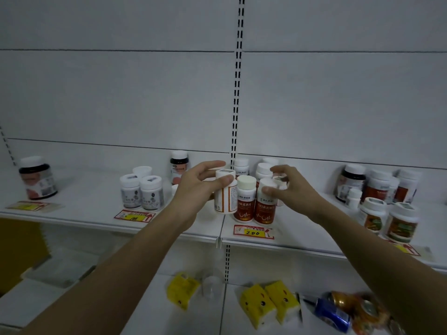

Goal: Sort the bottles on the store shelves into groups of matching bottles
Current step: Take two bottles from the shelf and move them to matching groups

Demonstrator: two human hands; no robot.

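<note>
Two red-labelled bottles [256, 201] stand side by side at the front of the shelf [101, 213], just above the price tag marked 280 [252, 232], with more white-capped bottles [264, 169] of what looks like the same kind behind them. Your left hand [198, 187] is wrapped around a white bottle with an orange-edged label [226, 192], thumb across its front near the cap and fingers curled behind, holding it upright and touching the left red-labelled bottle. Your right hand [287, 187] is half closed near the cap of the right red-labelled bottle, thumb at its shoulder; the fingers curl around a small blurred white thing, and you cannot tell whether they actually grip anything. To the left, three grey-labelled bottles [142, 188] form a cluster, a dark bottle with a white cap [179, 166] stands behind them, and a dark jar [37, 178] sits alone near the far left end. At the right end a mixed group of bottles [379, 201] is crowded together. Below, yellow packets [263, 304] and a blue can [331, 313] lie on the lower shelf [150, 317]
</note>
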